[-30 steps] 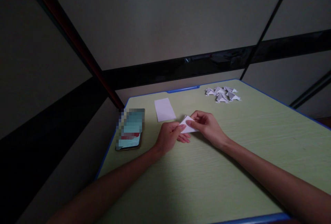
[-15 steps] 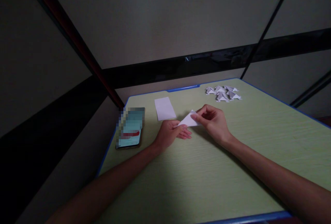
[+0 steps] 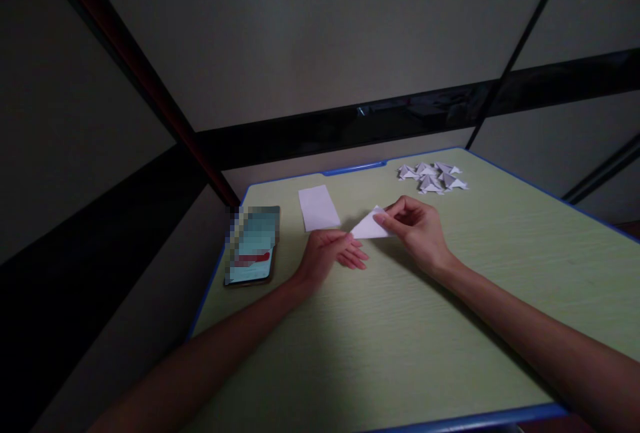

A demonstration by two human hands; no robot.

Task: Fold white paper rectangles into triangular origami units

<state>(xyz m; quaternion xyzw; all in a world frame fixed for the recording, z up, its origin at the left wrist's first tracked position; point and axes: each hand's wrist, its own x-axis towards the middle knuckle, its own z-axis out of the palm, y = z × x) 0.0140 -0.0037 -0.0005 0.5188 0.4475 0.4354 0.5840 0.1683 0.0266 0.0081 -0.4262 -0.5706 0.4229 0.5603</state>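
A small white paper folded into a triangle (image 3: 369,226) hangs just above the green table (image 3: 400,326), pinched at its right corner by my right hand (image 3: 417,230). My left hand (image 3: 333,254) rests on the table just left of the triangle, fingers stretched out and apart, holding nothing and no longer touching the paper. A flat white paper sheet (image 3: 319,207) lies behind my left hand. A heap of several folded white paper pieces (image 3: 433,176) sits at the far edge of the table, behind my right hand.
A phone (image 3: 251,245) with a lit screen lies near the table's left edge. The table has a blue rim (image 3: 355,169), and dark bed-frame bars and a wall stand behind it. Bare green surface spreads in front of my arms.
My right hand has lifted the folded triangle up and to the right, out of my left hand. My left hand let go and opened, staying on the table.
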